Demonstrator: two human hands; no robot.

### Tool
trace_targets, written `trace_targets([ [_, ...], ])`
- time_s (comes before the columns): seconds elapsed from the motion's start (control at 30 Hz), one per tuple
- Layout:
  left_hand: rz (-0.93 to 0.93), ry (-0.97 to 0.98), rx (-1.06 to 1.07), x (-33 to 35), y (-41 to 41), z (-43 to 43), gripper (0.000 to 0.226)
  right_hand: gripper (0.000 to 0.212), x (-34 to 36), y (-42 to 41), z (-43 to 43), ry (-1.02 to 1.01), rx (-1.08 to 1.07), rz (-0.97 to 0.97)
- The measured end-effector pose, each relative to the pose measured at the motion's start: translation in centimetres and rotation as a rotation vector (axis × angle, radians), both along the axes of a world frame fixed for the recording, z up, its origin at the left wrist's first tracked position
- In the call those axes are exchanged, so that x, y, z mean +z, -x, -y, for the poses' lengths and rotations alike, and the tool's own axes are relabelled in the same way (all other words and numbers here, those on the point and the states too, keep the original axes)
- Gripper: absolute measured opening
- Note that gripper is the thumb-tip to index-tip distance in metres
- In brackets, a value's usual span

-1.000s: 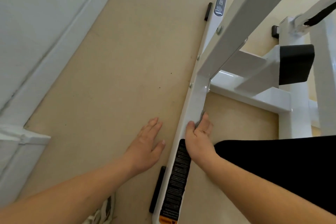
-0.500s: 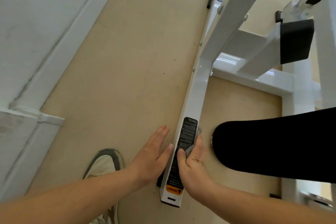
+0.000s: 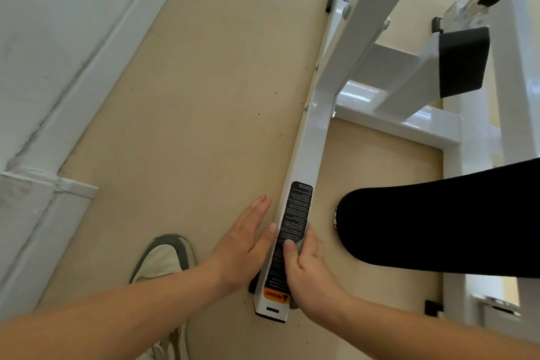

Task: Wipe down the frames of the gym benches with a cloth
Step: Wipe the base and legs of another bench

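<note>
A white floor rail of the bench frame (image 3: 317, 131) runs from the near middle to the top of the view, with a black warning label (image 3: 295, 219) near its close end. My right hand (image 3: 306, 266) grips the rail's right side over the label, with a small grey cloth (image 3: 302, 240) pinched under its fingers and mostly hidden. My left hand (image 3: 244, 245) lies flat on the floor against the rail's left side, fingers straight, thumb touching the rail.
White cross bars and uprights (image 3: 409, 123) join the rail at the right, with a black pad (image 3: 463, 61) above. My black-clad knee (image 3: 423, 222) is right of the rail, my shoe (image 3: 163, 260) left of it. A white wall and skirting (image 3: 73, 90) border the beige floor.
My right hand with the cloth has slid down the rail toward its near end, onto the black label. My left hand has followed alongside on the floor. The view has shifted with them.
</note>
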State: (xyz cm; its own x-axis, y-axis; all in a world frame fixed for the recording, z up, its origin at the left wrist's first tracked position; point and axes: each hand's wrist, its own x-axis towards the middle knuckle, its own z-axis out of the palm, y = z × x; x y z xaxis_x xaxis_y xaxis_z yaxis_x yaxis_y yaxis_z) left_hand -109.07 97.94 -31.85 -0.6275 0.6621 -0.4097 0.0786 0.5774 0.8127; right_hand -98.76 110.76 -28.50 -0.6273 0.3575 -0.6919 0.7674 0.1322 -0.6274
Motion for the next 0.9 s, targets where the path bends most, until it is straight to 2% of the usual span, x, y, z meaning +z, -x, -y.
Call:
trace_targets([
  [0.13,0.0,-0.041,0.002,0.5,-0.3,-0.8,0.061,0.061,1.8,0.6,-1.0,-0.156,0.112,-0.018],
  [0.23,-0.036,-0.088,0.044,1.1,0.3,-1.8,0.064,0.059,3.8,1.9,-2.7,-0.364,0.202,-0.099],
  [0.37,-0.193,-0.107,0.045,1.9,3.8,-4.9,0.062,0.051,4.4,4.8,-6.5,-0.512,0.076,-0.259],
  [0.47,-0.316,-0.008,-0.107,2.9,7.0,-9.0,0.062,0.052,4.4,6.9,-10.7,-0.585,-0.087,-0.273],
  [0.6,-0.545,0.178,-0.441,3.6,9.8,-14.8,0.067,0.055,4.5,8.8,-16.1,-0.671,-0.115,-0.26],
  [0.73,-0.671,0.291,-0.596,2.6,10.5,-16.4,0.07,0.052,4.5,11.1,-19.9,-0.849,0.078,-0.287],
  [0.83,-0.6,0.184,-0.583,2.5,10.8,-15.4,0.085,0.051,3.6,13.8,-20.9,-0.905,0.226,-0.304],
  [0.9,-0.547,0.144,-0.599,2.7,11.8,-15.0,0.075,0.052,2.3,15.5,-21.5,-0.921,0.3,-0.318],
])
